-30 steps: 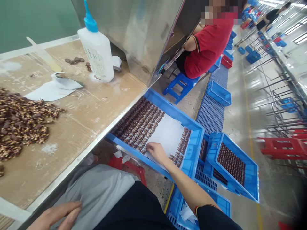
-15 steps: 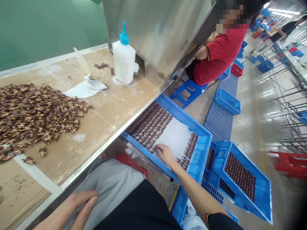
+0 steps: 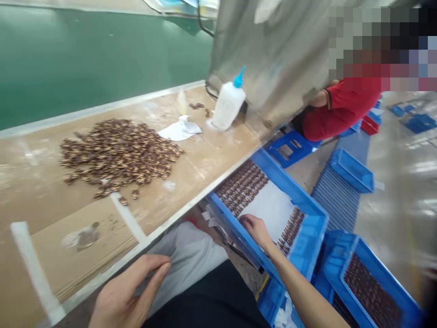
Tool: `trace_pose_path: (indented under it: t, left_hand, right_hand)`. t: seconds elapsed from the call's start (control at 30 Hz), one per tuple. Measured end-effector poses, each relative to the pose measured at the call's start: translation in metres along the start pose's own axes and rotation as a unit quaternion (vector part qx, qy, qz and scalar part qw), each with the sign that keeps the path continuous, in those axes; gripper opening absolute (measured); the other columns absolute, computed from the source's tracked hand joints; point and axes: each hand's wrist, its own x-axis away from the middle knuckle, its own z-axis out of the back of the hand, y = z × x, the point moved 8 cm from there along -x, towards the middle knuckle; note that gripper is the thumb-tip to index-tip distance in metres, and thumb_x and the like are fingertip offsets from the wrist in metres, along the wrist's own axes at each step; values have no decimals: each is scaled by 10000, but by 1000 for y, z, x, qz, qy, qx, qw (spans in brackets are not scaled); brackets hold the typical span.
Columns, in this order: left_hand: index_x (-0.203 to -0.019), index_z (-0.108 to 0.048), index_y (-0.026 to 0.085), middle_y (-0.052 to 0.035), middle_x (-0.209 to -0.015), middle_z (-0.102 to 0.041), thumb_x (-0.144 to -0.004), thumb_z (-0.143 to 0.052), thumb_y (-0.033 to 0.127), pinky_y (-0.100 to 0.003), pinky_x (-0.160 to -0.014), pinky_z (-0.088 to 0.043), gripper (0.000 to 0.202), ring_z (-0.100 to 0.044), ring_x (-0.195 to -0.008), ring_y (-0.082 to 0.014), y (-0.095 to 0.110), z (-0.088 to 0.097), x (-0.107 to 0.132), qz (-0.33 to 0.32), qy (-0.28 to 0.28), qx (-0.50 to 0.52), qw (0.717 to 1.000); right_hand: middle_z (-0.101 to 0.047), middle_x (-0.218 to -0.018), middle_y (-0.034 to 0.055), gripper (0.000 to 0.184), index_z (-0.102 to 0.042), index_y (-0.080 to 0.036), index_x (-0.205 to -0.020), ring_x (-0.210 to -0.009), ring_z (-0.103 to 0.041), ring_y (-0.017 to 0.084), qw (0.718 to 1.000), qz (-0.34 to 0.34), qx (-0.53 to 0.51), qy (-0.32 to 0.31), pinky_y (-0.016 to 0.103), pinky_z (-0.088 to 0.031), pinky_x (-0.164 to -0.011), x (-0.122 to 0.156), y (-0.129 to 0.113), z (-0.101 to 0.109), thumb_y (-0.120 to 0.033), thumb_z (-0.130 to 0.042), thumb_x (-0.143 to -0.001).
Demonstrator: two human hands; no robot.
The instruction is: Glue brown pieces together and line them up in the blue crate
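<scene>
My right hand (image 3: 256,230) reaches down into a blue tray (image 3: 309,230) beside the bench. Its fingertips press on the white sheet (image 3: 273,207) at the end of the rows of small brown pieces (image 3: 241,186); whether they pinch one I cannot make out. A second short row of pieces (image 3: 291,228) lies along the sheet's far side. My left hand (image 3: 127,294) rests on my lap, fingers together and stretched flat over grey cloth (image 3: 191,255), holding nothing. A heap of loose brown pieces (image 3: 119,152) lies on the bench top.
A white glue bottle with a blue nozzle (image 3: 228,102) and a scrap of white paper (image 3: 179,130) stand on the cardboard-covered bench (image 3: 41,255). A person in a red shirt (image 3: 341,109) sits to the right. More blue trays (image 3: 372,282) sit on the floor.
The view has swung left and up, bringing the heap of pieces toward the middle. My right hand stays at the rows in the tray; my left hand stays on my lap.
</scene>
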Motion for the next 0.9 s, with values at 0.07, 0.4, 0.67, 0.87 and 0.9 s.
trace_pose_path:
  t: [0.07, 0.4, 0.67, 0.87, 0.9]
  left_hand:
    - [-1091, -796, 280, -3, -993, -865, -1085, -714, 357, -214, -764, -662, 113, -848, -824, -197, 0, 3, 2, 1, -7, 18, 1000]
    - [-1087, -746, 269, 19, -940, -815, -1122, -654, 217, -191, -763, -579, 111, -793, -814, -136, -12, 21, 20, 30, 50, 79, 995]
    - [-1123, -775, 303, 23, -1012, -849, -1069, -740, 268, -173, -798, -607, 73, -831, -853, -159, -23, 62, 95, 94, 152, 22, 984]
    - [-1009, -840, 312, 14, -993, -878, -1023, -796, 471, -218, -799, -631, 165, -847, -890, -216, -47, 129, 213, 312, 301, -66, 899]
    - [-988, -848, 311, 13, -966, -878, -1019, -799, 484, -230, -801, -628, 183, -843, -881, -218, -45, 145, 231, 337, 325, -80, 880]
  right_hand:
    - [-879, -1014, 81, 294, -859, -271, -969, -966, -838, 330, 1000, 4, -3, 25, 468, -655, -949, 3, -7, 9, -448, -627, -934]
    - [-841, -1048, 51, 219, -842, -270, -1158, -894, -780, 243, 957, 236, -81, 146, 366, -629, -844, -18, -262, 63, -442, -729, -1083]
    - [-815, -1315, 60, 325, -831, -273, -1251, -1161, -728, 245, 806, 556, 164, -121, 378, -618, -1007, -28, -459, -79, -76, -624, -1096]
    - [-805, -1018, 68, 266, -842, -275, -1105, -961, -739, 246, 723, 621, 237, -189, 357, -595, -829, -29, -460, -87, -125, -624, -1079]
    - [-798, -972, 64, 278, -850, -287, -1079, -890, -747, 236, 725, 629, 213, -185, 350, -586, -771, -33, -457, -83, -159, -604, -1084]
